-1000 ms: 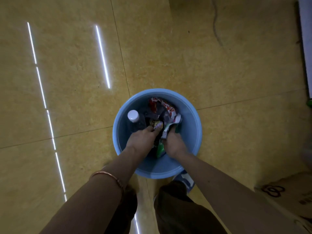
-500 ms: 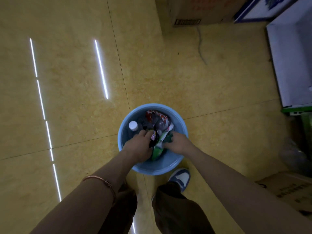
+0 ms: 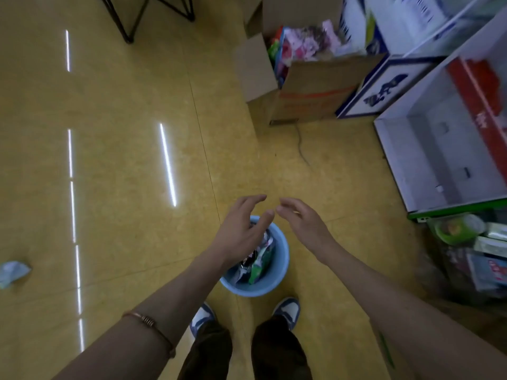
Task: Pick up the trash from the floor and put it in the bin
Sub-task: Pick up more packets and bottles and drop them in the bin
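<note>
A light blue bin (image 3: 279, 272) stands on the yellow floor just ahead of my shoes, filled with crumpled wrappers (image 3: 258, 266) in green, white and red. My left hand (image 3: 242, 229) hovers above the bin, fingers loosely spread, holding nothing, and it covers the bin's left part. My right hand (image 3: 301, 219) is raised beside it to the right, fingers relaxed and empty. A crumpled pale blue piece of trash (image 3: 12, 272) lies on the floor at the far left edge.
An open cardboard box (image 3: 307, 89) of coloured packets stands at the back right. A white shelf unit (image 3: 444, 138) and stacked goods (image 3: 482, 250) line the right side. Black metal legs (image 3: 129, 20) stand at the back left. A thin cable (image 3: 301, 149) runs over the floor.
Both hands have come up out of the bin and let go of the wrappers, which stay inside. The view has risen and tilted forward, so the bin looks smaller.
</note>
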{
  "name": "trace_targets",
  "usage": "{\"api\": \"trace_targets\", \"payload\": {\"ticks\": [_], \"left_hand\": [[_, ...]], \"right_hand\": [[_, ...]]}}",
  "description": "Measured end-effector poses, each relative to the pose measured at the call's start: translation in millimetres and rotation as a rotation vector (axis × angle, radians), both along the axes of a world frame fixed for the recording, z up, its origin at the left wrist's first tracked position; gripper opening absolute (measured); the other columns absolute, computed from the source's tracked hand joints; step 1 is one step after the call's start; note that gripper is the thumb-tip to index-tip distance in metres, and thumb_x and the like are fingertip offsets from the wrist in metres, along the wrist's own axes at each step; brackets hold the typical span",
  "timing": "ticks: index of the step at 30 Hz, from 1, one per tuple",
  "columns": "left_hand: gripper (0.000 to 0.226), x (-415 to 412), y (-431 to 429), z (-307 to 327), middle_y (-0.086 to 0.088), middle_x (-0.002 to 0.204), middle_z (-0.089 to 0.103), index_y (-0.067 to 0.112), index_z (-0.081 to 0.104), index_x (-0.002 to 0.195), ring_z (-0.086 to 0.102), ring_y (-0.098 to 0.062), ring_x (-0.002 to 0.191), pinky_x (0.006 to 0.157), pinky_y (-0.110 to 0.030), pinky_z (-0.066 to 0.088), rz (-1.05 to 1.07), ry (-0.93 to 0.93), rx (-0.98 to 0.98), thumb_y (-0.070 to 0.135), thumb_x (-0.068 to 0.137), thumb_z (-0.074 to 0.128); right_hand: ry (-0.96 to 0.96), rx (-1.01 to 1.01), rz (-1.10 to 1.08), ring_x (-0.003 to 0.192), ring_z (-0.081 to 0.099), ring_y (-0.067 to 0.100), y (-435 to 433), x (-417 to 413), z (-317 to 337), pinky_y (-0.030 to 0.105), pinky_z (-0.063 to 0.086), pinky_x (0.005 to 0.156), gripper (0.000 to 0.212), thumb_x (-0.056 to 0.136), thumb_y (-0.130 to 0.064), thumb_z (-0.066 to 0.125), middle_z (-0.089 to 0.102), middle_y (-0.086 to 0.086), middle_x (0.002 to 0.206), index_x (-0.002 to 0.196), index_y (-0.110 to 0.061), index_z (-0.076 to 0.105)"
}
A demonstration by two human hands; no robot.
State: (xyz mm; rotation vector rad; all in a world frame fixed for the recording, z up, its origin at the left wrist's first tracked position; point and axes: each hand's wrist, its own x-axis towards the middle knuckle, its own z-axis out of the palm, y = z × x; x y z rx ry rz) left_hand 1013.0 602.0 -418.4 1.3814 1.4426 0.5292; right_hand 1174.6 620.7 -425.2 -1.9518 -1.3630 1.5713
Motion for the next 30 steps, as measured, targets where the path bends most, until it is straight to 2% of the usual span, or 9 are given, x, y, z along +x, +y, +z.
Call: {"api": "trace_targets", "payload": {"ticks": [2,3,8,11,17,20,25,30], "left_hand": [[0.045,-10.7,-4.7,41.2,0.008,0.14,0.039,0.027,0.04,0.139,0.038,-0.008,0.127,0.101,-0.024,0.033,0.024,-0.058,-0.006,0.043,0.096,0.041],[0.044,-17.0,-7.7,60.6,0.009,0.139,0.04,0.027,0.041,0.138,0.039,-0.007,0.126,0.101,-0.026,0.033,0.027,-0.07,0.004,0.043,0.097,0.04],[0.045,-50.7,-10.5,146.6,0.012,0.127,0.047,0.027,0.048,0.132,0.047,-0.003,0.118,0.095,-0.019,0.037,0.085,-0.089,0.127,0.047,0.093,0.038],[0.041,-67.2,-5.9,193.3,0.01,0.125,0.049,0.025,0.051,0.129,0.049,-0.002,0.114,0.087,-0.01,0.038,0.131,-0.097,0.221,0.043,0.094,0.039],[0.038,-91.5,-4.8,278.8,0.007,0.124,0.051,0.022,0.053,0.126,0.05,-0.004,0.112,0.091,-0.023,0.042,0.228,-0.086,0.394,0.04,0.095,0.041],[0.04,-102.3,-11.3,313.0,0.007,0.124,0.05,0.024,0.053,0.125,0.05,-0.003,0.112,0.093,-0.024,0.042,0.277,-0.069,0.474,0.045,0.092,0.041],[0.036,-122.7,-29.8,357.9,0.008,0.124,0.049,0.025,0.053,0.124,0.049,-0.004,0.116,0.096,-0.027,0.044,0.42,-0.029,0.576,0.043,0.095,0.043],[0.035,-137.7,-55.8,399.5,0.01,0.123,0.048,0.026,0.053,0.125,0.047,-0.004,0.119,0.093,-0.016,0.036,0.571,0.054,0.678,0.042,0.095,0.046]], "right_hand": [[0.034,0.037,-0.025,0.119,0.051,0.007,-3.6,-3.7,40.8,0.022,0.041,0.09,0.048,0.092,-0.043,0.054,0.053,-0.01,0.13,0.135,-0.023,0.05],[0.05,0.059,-0.028,0.119,0.051,0.007,-5.3,-5.9,61.2,0.025,0.042,0.093,0.047,0.092,-0.043,0.054,0.053,-0.01,0.13,0.135,-0.024,0.05],[0.091,0.178,0.0,0.117,0.052,0.004,-8.7,-20.3,154.7,0.034,0.044,0.102,0.046,0.091,-0.043,0.056,0.055,-0.011,0.129,0.134,-0.027,0.05],[0.103,0.252,0.047,0.116,0.053,0.003,-7.2,-32.3,200.3,0.038,0.045,0.101,0.047,0.09,-0.046,0.057,0.055,-0.014,0.128,0.134,-0.029,0.05],[0.139,0.394,0.165,0.111,0.055,0.003,8.3,-61.7,281.3,0.039,0.047,0.099,0.041,0.09,-0.046,0.057,0.056,-0.015,0.122,0.129,-0.035,0.05],[0.177,0.48,0.236,0.111,0.055,0.002,18.9,-78.2,315.9,0.036,0.049,0.097,0.045,0.081,-0.054,0.056,0.056,-0.016,0.122,0.124,-0.041,0.049],[0.235,0.596,0.409,0.111,0.053,-0.004,28.4,-105.4,371.6,0.022,0.045,0.084,0.057,0.08,-0.056,0.052,0.053,-0.015,0.125,0.133,-0.037,0.046],[0.321,0.695,0.539,0.112,0.051,-0.001,17.7,-132.6,419.1,0.019,0.043,0.081,0.065,0.078,-0.057,0.05,0.05,-0.012,0.132,0.138,-0.035,0.042]]}}
